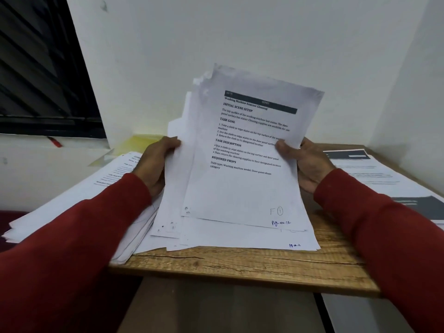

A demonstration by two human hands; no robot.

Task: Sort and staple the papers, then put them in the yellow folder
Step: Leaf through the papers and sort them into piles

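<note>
Wooden table (pixel 252 265) is carrying printed paper stacks: one stack (pixel 72 203) lying at left w/ yellow folder (pixel 134 145) behind; more sheets (pixel 374 179) lying at right. Held sheaf (pixel 240 188) is resting its lower edge at centre.

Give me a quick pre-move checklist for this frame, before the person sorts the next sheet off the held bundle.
1. Both hands grip the bundle: ok. The left hand holds its left edge and the right hand its right edge.
2. Top sheet readable for sorting: ok. The top sheet shows its heading and a handwritten page mark at the bottom.
3. Bundle edges squared: not ok. The paper bundle is fanned, with sheets stepping out at left and bottom.
4. Piles to sort onto: ok. A left pile and a right pile lie on the wooden table.
5. Yellow folder reachable: cannot tell; only a part shows behind the papers.
6. Stapler at hand: cannot tell; none is visible.
</note>
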